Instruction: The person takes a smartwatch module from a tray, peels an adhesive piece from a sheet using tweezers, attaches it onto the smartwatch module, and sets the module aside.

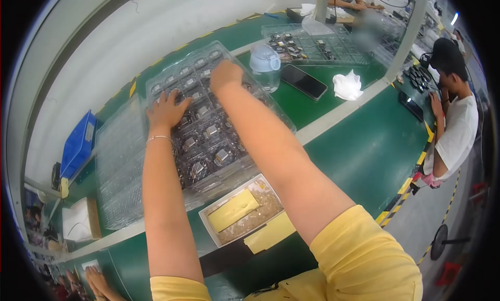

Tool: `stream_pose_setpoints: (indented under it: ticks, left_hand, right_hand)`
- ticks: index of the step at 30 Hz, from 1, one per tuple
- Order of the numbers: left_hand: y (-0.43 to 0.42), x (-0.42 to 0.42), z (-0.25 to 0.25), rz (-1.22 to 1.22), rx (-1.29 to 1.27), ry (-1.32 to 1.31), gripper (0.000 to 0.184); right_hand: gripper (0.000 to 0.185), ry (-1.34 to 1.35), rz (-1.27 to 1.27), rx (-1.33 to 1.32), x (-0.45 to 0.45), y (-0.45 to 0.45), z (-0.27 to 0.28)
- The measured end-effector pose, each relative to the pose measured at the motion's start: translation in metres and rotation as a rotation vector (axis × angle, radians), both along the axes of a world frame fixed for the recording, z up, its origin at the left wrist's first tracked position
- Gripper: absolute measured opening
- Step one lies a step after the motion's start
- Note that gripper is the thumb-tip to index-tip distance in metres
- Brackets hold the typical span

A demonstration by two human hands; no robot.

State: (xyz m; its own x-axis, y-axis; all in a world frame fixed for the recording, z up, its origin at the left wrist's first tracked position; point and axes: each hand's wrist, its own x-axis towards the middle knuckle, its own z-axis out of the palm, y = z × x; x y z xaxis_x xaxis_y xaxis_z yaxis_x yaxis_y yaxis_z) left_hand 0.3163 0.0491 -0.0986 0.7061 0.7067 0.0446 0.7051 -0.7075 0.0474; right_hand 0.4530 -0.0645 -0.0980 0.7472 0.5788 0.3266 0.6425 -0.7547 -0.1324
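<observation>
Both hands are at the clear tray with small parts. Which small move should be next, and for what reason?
Perhaps raise the right hand slightly: its curled fingers hide whatever they may hold and the spot beneath, so a small lift might show both. The left hand is spread at the left side of the clear tray.

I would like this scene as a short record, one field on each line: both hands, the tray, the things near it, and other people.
Left hand: fingers spread, on the left side of the clear tray
Right hand: fingers curled, at the tray's far part; anything held is hidden
Tray contents: small parts in separate compartments
Right of tray: bottle, phone, crumpled white tissue
Left of tray: blue bin
Others: person in white shirt, far right
</observation>
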Motion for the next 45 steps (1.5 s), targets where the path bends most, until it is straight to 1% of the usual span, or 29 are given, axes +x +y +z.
stream_pose_setpoints:
  ticks: [1, 2, 4, 7, 9, 10, 11, 13, 15, 17, 20, 23, 25, 26, 27, 29, 30, 31, 33, 34, 37, 39, 40, 42, 43, 44, 45]
  left_hand:
    - [-0.001, 0.0, 0.002, 0.002, -0.003, 0.015, 0.079]
    - [-0.001, 0.001, 0.004, -0.002, -0.002, 0.04, 0.08]
    - [-0.002, 0.001, 0.013, -0.005, -0.002, 0.083, 0.081]
    - [-0.005, -0.002, 0.033, -0.05, -0.02, 0.04, 0.084]
    - [-0.013, -0.014, 0.048, -0.138, 0.019, -0.028, 0.082]
    - [-0.02, -0.02, 0.057, -0.182, 0.04, -0.067, 0.08]
    - [-0.028, -0.03, 0.063, -0.277, 0.063, -0.115, 0.077]
    - [-0.057, -0.066, 0.068, -0.462, 0.115, -0.214, 0.071]
    - [-0.101, -0.109, 0.066, -0.617, 0.066, -0.374, 0.062]
    - [-0.147, -0.155, 0.056, -0.6, 0.09, -0.381, 0.055]
    - [-0.189, -0.218, 0.034, -0.568, 0.041, -0.36, 0.052]
    - [-0.215, -0.268, 0.003, -0.532, -0.069, -0.423, 0.045]
    - [-0.232, -0.295, -0.014, -0.461, -0.192, -0.518, 0.039]
    - [-0.237, -0.301, -0.021, -0.424, -0.262, -0.559, 0.035]
    - [-0.24, -0.302, -0.026, -0.41, -0.269, -0.602, 0.034]
    - [-0.244, -0.303, -0.036, -0.388, -0.285, -0.689, 0.031]
    - [-0.253, -0.298, -0.038, -0.387, -0.268, -0.78, 0.03]
    - [-0.255, -0.3, -0.038, -0.406, -0.294, -0.748, 0.03]
    - [-0.258, -0.299, -0.039, -0.431, -0.341, -0.71, 0.029]
    - [-0.258, -0.3, -0.042, -0.463, -0.317, -0.692, 0.028]
    - [-0.259, -0.299, -0.045, -0.501, -0.363, -0.654, 0.028]
    - [-0.257, -0.298, -0.044, -0.508, -0.332, -0.66, 0.028]
    - [-0.257, -0.298, -0.044, -0.504, -0.333, -0.663, 0.028]
    - [-0.256, -0.298, -0.043, -0.484, -0.337, -0.666, 0.027]
    - [-0.257, -0.298, -0.044, -0.474, -0.343, -0.669, 0.027]
    - [-0.258, -0.298, -0.044, -0.481, -0.355, -0.669, 0.026]
    - [-0.258, -0.297, -0.046, -0.47, -0.35, -0.665, 0.026]
  right_hand:
    - [0.025, -0.031, -0.008, 0.047, -0.01, -0.004, 0.0]
    - [0.025, -0.004, 0.045, 0.032, -0.016, -0.01, 0.001]
    - [0.026, 0.042, 0.158, -0.001, -0.039, -0.026, 0.022]
    - [0.026, 0.085, 0.367, -0.157, -0.066, -0.078, 0.057]
    - [0.027, 0.009, 0.407, -0.045, -0.085, -0.109, 0.048]
    - [0.026, -0.058, 0.479, 0.08, -0.098, -0.131, 0.042]
    - [0.025, -0.123, 0.551, 0.205, -0.112, -0.154, 0.035]
    - [0.027, -0.181, 0.654, 0.294, -0.141, -0.198, 0.027]
    - [0.03, -0.123, 0.743, 0.331, -0.159, -0.236, 0.012]
    - [0.033, -0.059, 0.755, 0.284, -0.169, -0.264, -0.008]
    - [0.026, 0.056, 0.686, 0.263, -0.173, -0.289, -0.021]
    - [0.023, 0.378, 0.786, 0.614, -0.177, -0.294, -0.004]
    - [0.035, 0.927, 1.141, 0.899, -0.198, -0.303, 0.052]
    - [0.034, 1.076, 1.306, 0.97, -0.207, -0.305, 0.074]
    - [0.033, 1.113, 1.486, 1.025, -0.216, -0.31, 0.094]
    - [0.031, 1.067, 1.77, 1.131, -0.229, -0.32, 0.118]
    - [0.03, 1.013, 1.876, 1.19, -0.233, -0.325, 0.124]
    - [0.028, 0.952, 1.96, 1.252, -0.237, -0.331, 0.128]
    - [0.027, 0.825, 2.1, 1.347, -0.246, -0.342, 0.133]
    - [0.026, 0.76, 2.151, 1.369, -0.251, -0.35, 0.134]
    - [0.023, 0.527, 2.267, 1.475, -0.259, -0.367, 0.138]
    - [0.022, 0.374, 2.386, 1.456, -0.253, -0.374, 0.14]
    - [0.021, 0.362, 2.492, 1.294, -0.241, -0.376, 0.142]
    - [0.017, 0.719, 2.471, 0.911, -0.217, -0.39, 0.145]
    - [0.016, 0.874, 2.414, 0.72, -0.208, -0.393, 0.149]
    - [0.017, 0.774, 2.401, 0.819, -0.195, -0.389, 0.143]
    - [0.017, 0.828, 2.204, 1.027, -0.185, -0.388, 0.128]
